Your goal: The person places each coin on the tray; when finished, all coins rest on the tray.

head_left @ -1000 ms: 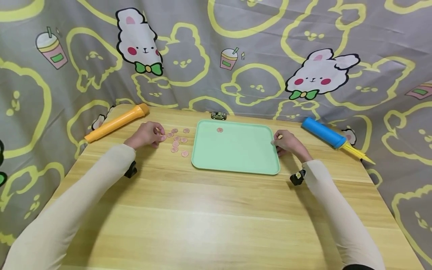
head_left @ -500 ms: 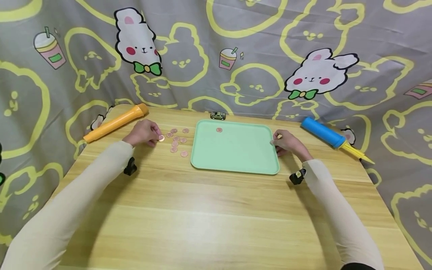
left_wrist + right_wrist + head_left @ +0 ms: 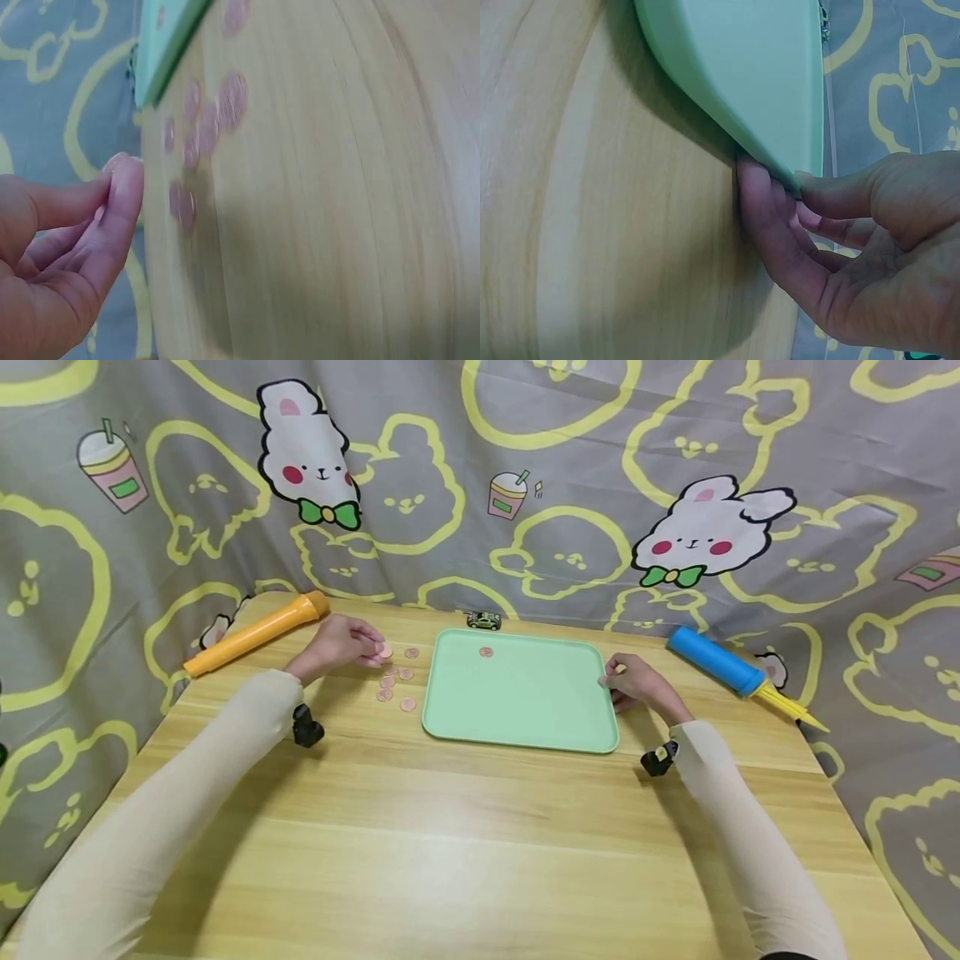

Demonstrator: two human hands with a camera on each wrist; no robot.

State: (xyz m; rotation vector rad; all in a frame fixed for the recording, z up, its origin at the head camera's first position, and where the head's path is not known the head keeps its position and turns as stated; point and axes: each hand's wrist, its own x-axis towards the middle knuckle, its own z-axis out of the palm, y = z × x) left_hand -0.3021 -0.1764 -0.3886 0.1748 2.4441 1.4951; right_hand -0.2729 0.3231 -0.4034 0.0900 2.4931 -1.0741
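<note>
My left hand [image 3: 341,645] pinches a copper-coloured coin [image 3: 386,650] between thumb and fingertips, raised above the table; the left wrist view shows only its edge. Several similar coins [image 3: 387,682] lie loosely grouped on the wood just right of and below that hand. A light green tray [image 3: 517,693] lies right of them, with one coin [image 3: 486,652] on it near the back left. At the tray's right rim, my right hand [image 3: 637,681] grips the edge. In the right wrist view its thumb [image 3: 825,196] is on top and fingers [image 3: 761,206] are underneath.
An orange microphone-shaped tube [image 3: 258,633] lies at the table's back left. A small toy car [image 3: 483,621] stands behind the tray. On the right lies a blue cylinder [image 3: 716,660] with yellow pointed sticks [image 3: 791,706]. A patterned curtain [image 3: 442,468] hangs behind the table.
The left hand has lifted the pinched coin off the table and carried it rightward, over the back of the loose coins. The right hand stays on the tray's rim.
</note>
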